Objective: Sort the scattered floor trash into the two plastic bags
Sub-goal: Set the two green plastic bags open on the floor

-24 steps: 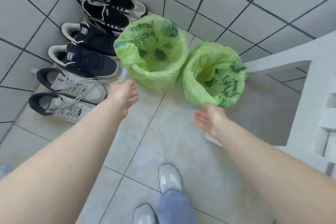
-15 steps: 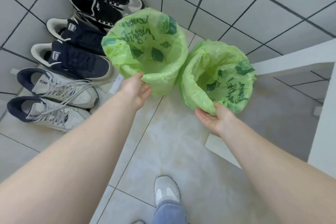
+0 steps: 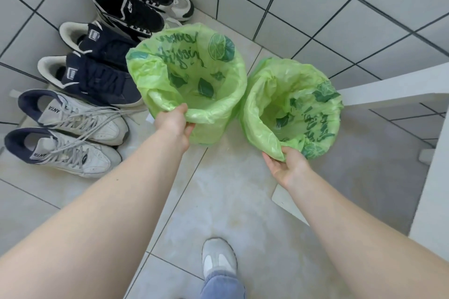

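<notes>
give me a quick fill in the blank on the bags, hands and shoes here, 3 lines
1. Both plastic bags, the left bag and the right bag, are ____ in colour.
2. The left hand grips the near rim of the ____ bag, the right hand the other.
3. Along the wall stand ____ pairs of shoes.

Missing words: green; left; three
</notes>
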Action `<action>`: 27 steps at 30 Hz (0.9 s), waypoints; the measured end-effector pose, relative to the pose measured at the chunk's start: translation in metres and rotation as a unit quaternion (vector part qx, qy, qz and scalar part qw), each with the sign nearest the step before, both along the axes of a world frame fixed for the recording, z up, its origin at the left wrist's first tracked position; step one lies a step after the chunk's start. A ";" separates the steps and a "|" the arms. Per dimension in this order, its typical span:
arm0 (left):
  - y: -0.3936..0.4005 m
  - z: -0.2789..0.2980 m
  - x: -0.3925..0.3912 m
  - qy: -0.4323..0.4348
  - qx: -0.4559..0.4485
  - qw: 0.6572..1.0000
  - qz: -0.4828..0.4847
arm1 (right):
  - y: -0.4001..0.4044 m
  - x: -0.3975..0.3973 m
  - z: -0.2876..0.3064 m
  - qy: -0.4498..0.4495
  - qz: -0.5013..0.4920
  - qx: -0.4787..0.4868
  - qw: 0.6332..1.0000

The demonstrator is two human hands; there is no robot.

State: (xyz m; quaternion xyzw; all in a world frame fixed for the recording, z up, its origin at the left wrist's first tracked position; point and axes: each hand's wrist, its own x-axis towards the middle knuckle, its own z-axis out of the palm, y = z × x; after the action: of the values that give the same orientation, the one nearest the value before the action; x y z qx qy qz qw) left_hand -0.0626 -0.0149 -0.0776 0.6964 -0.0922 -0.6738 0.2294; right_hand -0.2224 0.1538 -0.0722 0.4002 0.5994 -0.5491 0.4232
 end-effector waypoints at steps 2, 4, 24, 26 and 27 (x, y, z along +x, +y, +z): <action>0.004 0.005 0.010 -0.010 0.000 1.000 0.012 | -0.001 0.001 0.007 0.009 -0.007 0.010 1.000; 0.010 0.014 0.022 -0.028 0.001 0.999 0.019 | -0.002 0.004 0.018 0.010 0.004 0.021 1.000; 0.115 0.219 0.241 -0.090 -0.054 0.981 0.164 | 0.030 0.137 0.215 0.113 0.202 0.031 0.972; 0.134 0.235 0.260 -0.079 -0.055 0.979 0.177 | 0.040 0.155 0.232 0.135 0.224 0.036 0.965; 0.146 0.244 0.273 -0.078 -0.051 0.979 0.183 | 0.046 0.166 0.242 0.144 0.236 0.038 0.960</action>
State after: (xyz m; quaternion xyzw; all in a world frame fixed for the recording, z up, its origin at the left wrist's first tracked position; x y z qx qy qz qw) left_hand 0.2100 0.1309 0.1660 0.7391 -0.0149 -0.5583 0.3765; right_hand -0.0564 0.2000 0.1694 0.1796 0.7516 -0.4622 0.4350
